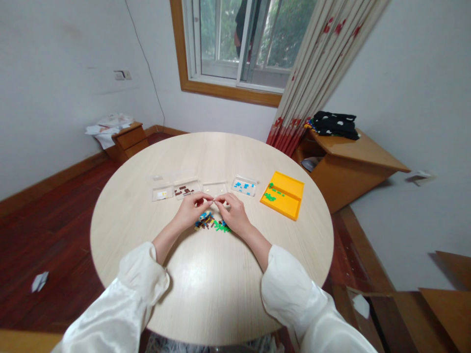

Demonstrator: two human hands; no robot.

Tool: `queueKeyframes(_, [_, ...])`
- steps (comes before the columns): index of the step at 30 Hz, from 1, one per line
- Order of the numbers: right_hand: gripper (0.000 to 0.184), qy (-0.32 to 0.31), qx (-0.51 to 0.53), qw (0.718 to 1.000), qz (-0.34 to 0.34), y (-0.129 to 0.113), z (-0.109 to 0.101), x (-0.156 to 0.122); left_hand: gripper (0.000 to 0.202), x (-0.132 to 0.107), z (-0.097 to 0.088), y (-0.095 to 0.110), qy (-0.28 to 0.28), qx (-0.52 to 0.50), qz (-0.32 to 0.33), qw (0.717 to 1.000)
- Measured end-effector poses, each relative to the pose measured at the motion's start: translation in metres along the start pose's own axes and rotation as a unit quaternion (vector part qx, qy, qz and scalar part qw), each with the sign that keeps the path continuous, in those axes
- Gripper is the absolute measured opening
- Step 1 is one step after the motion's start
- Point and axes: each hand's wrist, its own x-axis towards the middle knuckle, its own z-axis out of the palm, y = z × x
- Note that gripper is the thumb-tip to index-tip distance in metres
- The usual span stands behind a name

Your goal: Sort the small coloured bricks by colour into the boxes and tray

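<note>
Small bricks (206, 221) lie heaped on the table (206, 279), between the hands. Left hand (190, 210) and right hand (234, 214) meet at fingertips; pinched piece, can't tell. Probably sorting; next move likely calls for a matching clear tray (221, 189).

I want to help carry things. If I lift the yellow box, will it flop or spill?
The yellow box looks like thin plastic, so it's probably light and fairly stiff. Low and wide, it'd probably slide when pushed. The green pieces seem loose inside, so tilting might spill them.
</note>
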Motion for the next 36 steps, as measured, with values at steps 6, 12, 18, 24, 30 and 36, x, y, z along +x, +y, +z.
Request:
queueKeyframes(6, [0.011, 0.008, -0.009, 1.000, -0.013, 0.004, 0.001, 0.000, 0.018, 0.002, -0.002, -0.003, 0.014, 0.017, 0.011, 1.000])
queueKeyframes(12, [0.014, 0.002, -0.016, 1.000, 0.001, 0.008, 0.002, -0.003, 0.017, 0.010, -0.018, -0.023, 0.149, 0.091, -0.066, 0.982])
queueKeyframes(18, [0.015, -0.028, -0.027, 0.999, 0.012, 0.010, 0.002, -0.006, 0.019, 0.020, -0.033, -0.045, 0.177, 0.247, -0.088, 0.948])
queueKeyframes(24, [0.014, -0.050, -0.037, 0.998, 0.025, 0.009, 0.004, -0.007, 0.023, 0.026, -0.031, -0.047, 0.124, 0.357, -0.086, 0.922])
queueKeyframes(30, [0.013, -0.086, -0.044, 0.995, 0.033, 0.013, 0.007, -0.009, 0.028, 0.026, -0.029, -0.045, 0.111, 0.385, -0.091, 0.911])
queueKeyframes(36, [0.016, -0.128, -0.054, 0.990, 0.026, 0.015, 0.007, -0.009, 0.033, 0.020, -0.028, -0.041, 0.141, 0.377, -0.071, 0.913])
